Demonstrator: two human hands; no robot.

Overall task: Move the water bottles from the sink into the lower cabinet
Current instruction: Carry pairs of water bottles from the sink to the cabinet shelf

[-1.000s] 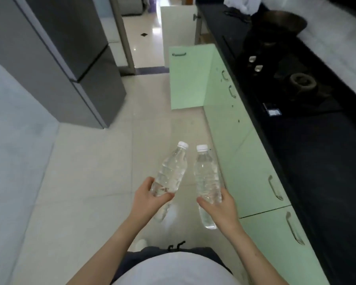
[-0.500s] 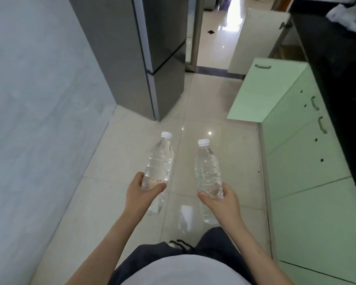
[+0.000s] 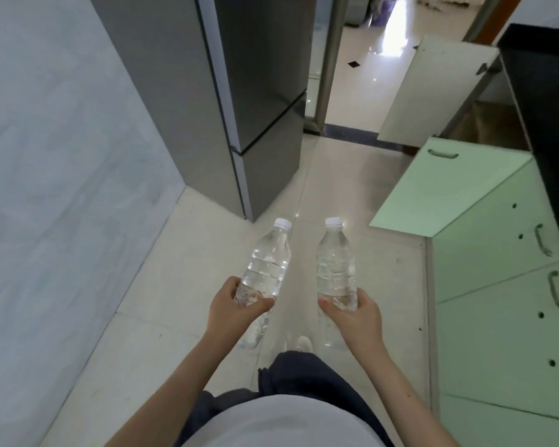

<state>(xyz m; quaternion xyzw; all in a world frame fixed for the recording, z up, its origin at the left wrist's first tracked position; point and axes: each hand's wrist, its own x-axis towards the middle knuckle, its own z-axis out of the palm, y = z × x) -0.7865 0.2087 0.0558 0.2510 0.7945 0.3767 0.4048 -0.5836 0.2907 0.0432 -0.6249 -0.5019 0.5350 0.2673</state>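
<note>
I carry two clear water bottles with white caps over the tiled floor. My left hand [image 3: 231,309] grips the lower half of the left bottle [image 3: 267,266], which leans slightly right. My right hand [image 3: 357,314] grips the lower half of the right bottle [image 3: 335,262], held nearly upright. Ahead on the right, a green lower cabinet door [image 3: 442,191] stands swung open into the walkway. The cabinet's inside is hidden behind that door. The sink is out of view.
A grey fridge [image 3: 239,101] stands ahead on the left beside a pale wall [image 3: 55,188]. Green cabinet fronts [image 3: 497,285] under a black countertop [image 3: 549,117] run along the right. A second, white door [image 3: 433,91] hangs open farther back, before a doorway.
The view has swung left, away from the countertop, and moved forward along the floor. The fridge and the open green door are nearer. Both hands keep their grip on the bottles.
</note>
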